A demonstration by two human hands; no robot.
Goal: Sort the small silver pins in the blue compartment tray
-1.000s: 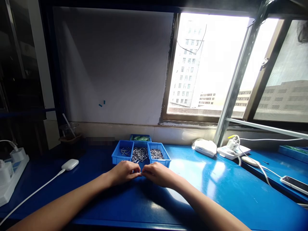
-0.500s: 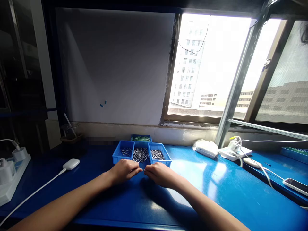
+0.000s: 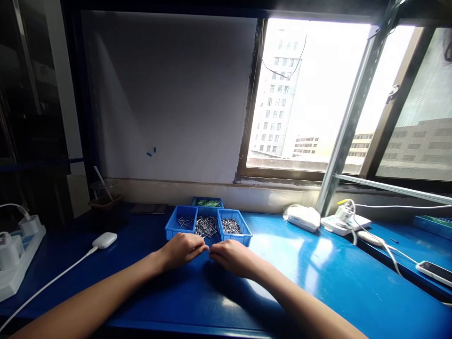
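Observation:
My left hand (image 3: 184, 249) and my right hand (image 3: 230, 256) meet just in front of the blue bins, thumbs and fingers pinched. Between the fingertips a sliver of a thin metal pin (image 3: 208, 251) shows; the fingers hide most of it. Behind the left hand stands a blue bin (image 3: 170, 231) with a few loose metal pins (image 3: 185, 221). Behind the right hand, another blue bin (image 3: 246, 235) holds many small metal pins (image 3: 231, 226). A heap of dark and silvery pins (image 3: 206, 227) lies between these two bins.
A small blue bin (image 3: 222, 205) with green packets (image 3: 208, 203) stands behind. On the left are a white charging case (image 3: 105, 240) with a cable, a cup (image 3: 104, 193) and a power strip (image 3: 21, 263). A white plastic-wrapped pack (image 3: 302, 217) and a phone (image 3: 436, 272) are on the right.
My right hand has shifted slightly left and down, bringing its fingertips closer to those of my left hand. The left hand has barely moved; both stay pinched.

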